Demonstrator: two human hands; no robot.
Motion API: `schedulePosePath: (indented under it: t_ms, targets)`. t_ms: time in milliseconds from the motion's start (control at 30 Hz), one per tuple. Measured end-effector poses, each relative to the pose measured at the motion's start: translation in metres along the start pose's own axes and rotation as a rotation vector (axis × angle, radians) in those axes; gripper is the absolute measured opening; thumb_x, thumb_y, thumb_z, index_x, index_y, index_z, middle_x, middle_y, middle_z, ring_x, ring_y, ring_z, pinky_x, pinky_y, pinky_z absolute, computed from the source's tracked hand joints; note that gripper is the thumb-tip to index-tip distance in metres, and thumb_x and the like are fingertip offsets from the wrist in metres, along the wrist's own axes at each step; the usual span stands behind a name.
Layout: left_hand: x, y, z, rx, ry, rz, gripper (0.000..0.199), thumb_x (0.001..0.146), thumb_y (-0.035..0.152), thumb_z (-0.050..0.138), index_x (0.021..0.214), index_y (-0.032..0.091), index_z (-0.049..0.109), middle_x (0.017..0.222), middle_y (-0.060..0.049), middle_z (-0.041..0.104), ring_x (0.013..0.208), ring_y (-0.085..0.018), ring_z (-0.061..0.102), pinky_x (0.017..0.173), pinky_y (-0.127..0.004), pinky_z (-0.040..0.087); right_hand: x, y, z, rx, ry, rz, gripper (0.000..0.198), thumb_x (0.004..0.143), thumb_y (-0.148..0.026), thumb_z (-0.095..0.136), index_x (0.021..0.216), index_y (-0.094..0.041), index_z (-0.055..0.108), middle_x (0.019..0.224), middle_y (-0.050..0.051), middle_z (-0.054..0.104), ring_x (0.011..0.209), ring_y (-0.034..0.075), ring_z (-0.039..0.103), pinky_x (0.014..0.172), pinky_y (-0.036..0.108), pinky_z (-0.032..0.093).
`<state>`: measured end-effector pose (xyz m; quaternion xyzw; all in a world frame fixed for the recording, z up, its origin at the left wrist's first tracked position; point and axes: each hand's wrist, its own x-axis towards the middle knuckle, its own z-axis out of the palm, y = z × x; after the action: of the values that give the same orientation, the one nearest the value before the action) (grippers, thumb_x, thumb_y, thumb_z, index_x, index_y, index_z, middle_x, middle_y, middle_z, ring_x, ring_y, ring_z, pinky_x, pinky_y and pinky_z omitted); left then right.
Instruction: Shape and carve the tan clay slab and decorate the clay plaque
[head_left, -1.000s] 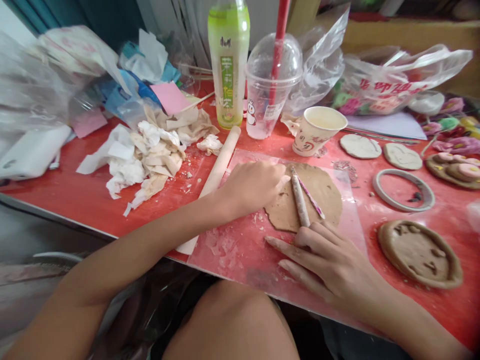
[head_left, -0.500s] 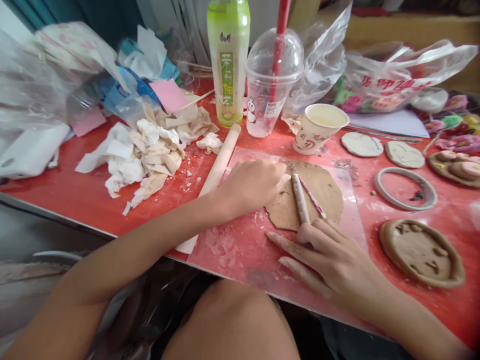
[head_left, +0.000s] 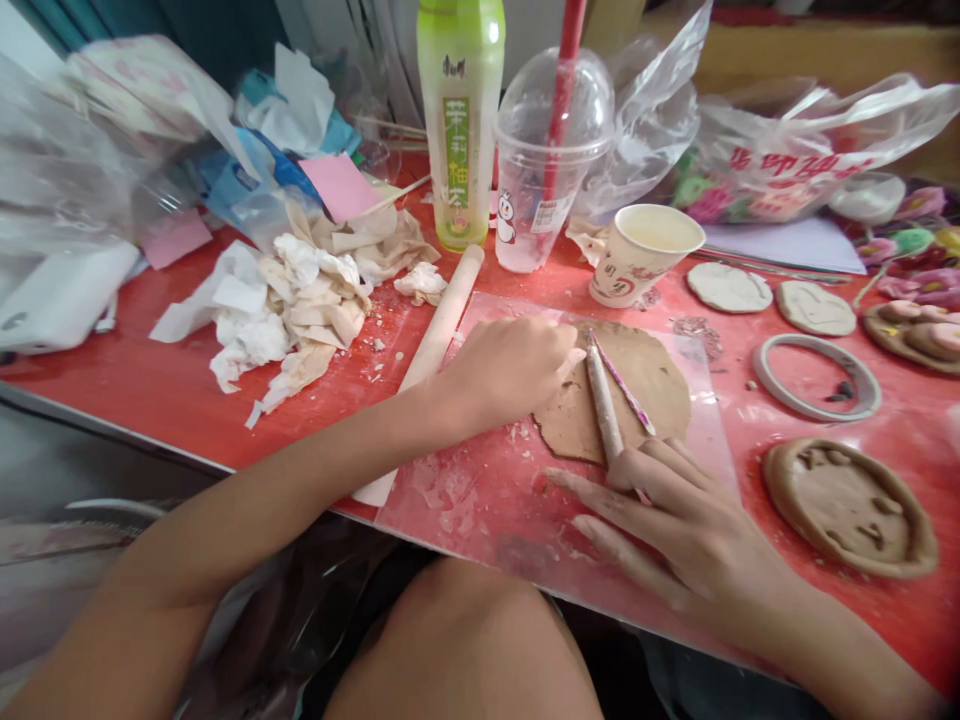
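Observation:
A thin, uneven slab of brown clay (head_left: 656, 385) lies on a clear plastic sheet (head_left: 465, 500). My left hand (head_left: 517, 370) is closed at the slab's left edge, its fingertips curled under; what they pinch, if anything, is hidden. From the lower right, my right hand (head_left: 675, 510) rests over the slab's near edge. Its thumb and forefinger stretch out to the left, while the other fingers curl over the near end of a clay-smeared stick (head_left: 604, 405). Beside that stick runs a thin pink-and-white stick (head_left: 622, 385), also reaching those fingers. A pale rolling pin (head_left: 435, 340) lies left of my left hand.
Crumpled tissues (head_left: 300, 310) lie at left. Behind the slab stand a green bottle (head_left: 460, 150), a domed plastic cup (head_left: 525, 190) and a paper cup (head_left: 637, 260). At right are a tape ring (head_left: 765, 375), a rimmed clay dish (head_left: 832, 510) and pale clay discs (head_left: 727, 288).
My right hand has shifted slightly right and toward me along the sticks. The left hand keeps its place, and the whole view has moved a little.

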<state>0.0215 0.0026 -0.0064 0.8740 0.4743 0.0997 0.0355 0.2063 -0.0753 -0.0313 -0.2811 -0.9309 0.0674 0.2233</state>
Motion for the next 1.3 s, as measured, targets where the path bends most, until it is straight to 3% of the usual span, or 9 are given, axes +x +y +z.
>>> schedulePosePath:
  t_ms: [200, 433, 800, 1033, 1133, 1300]
  targets:
    - [0.000, 0.000, -0.001, -0.001, -0.010, -0.008, 0.032, 0.093, 0.028, 0.033, 0.083, 0.013, 0.059, 0.079, -0.006, 0.064, 0.076, -0.021, 0.063, 0.061, -0.030, 0.041, 0.000, 0.000, -0.001, 0.017, -0.012, 0.010, 0.034, 0.086, -0.021, 0.053, 0.120, -0.018, 0.059, 0.074, 0.005, 0.053, 0.069, 0.017, 0.050, 0.063, 0.033, 0.046]
    - [-0.001, 0.000, 0.001, 0.011, -0.002, 0.008, 0.032, 0.094, 0.027, 0.032, 0.082, 0.013, 0.058, 0.079, -0.006, 0.064, 0.075, -0.022, 0.063, 0.061, -0.032, 0.041, 0.000, -0.001, -0.001, -0.001, -0.043, -0.021, 0.028, 0.089, -0.024, 0.048, 0.110, -0.016, 0.065, 0.069, 0.004, 0.052, 0.066, 0.016, 0.050, 0.063, 0.035, 0.045]
    - [-0.001, 0.001, -0.001, 0.008, -0.019, 0.003, 0.032, 0.093, 0.026, 0.032, 0.081, 0.012, 0.059, 0.079, -0.007, 0.064, 0.075, -0.020, 0.062, 0.060, -0.030, 0.040, -0.001, -0.003, -0.006, -0.034, -0.039, -0.078, 0.013, 0.080, -0.014, 0.059, 0.091, -0.018, 0.066, 0.066, 0.002, 0.055, 0.061, 0.016, 0.049, 0.060, 0.036, 0.043]
    - [-0.001, 0.000, 0.001, 0.015, -0.010, 0.020, 0.032, 0.093, 0.025, 0.032, 0.083, 0.013, 0.059, 0.079, -0.007, 0.064, 0.075, -0.020, 0.062, 0.060, -0.030, 0.040, -0.009, 0.001, -0.008, -0.010, 0.045, -0.024, 0.048, 0.080, -0.011, 0.058, 0.126, -0.018, 0.049, 0.073, 0.003, 0.054, 0.071, 0.018, 0.052, 0.066, 0.036, 0.045]
    - [-0.001, 0.001, 0.001, 0.012, -0.017, 0.014, 0.032, 0.093, 0.025, 0.031, 0.083, 0.013, 0.059, 0.079, -0.007, 0.064, 0.075, -0.021, 0.063, 0.060, -0.030, 0.040, -0.007, 0.002, -0.006, -0.009, 0.046, -0.019, 0.044, 0.083, -0.015, 0.055, 0.126, -0.018, 0.049, 0.071, 0.002, 0.053, 0.069, 0.017, 0.050, 0.065, 0.035, 0.044]
    - [-0.001, 0.001, 0.000, 0.009, -0.019, 0.013, 0.031, 0.093, 0.024, 0.032, 0.082, 0.013, 0.059, 0.078, -0.007, 0.064, 0.074, -0.021, 0.062, 0.060, -0.031, 0.040, -0.002, 0.000, -0.004, -0.062, -0.064, -0.085, 0.030, 0.085, -0.020, 0.054, 0.114, -0.019, 0.059, 0.070, 0.002, 0.056, 0.064, 0.017, 0.050, 0.064, 0.035, 0.043]
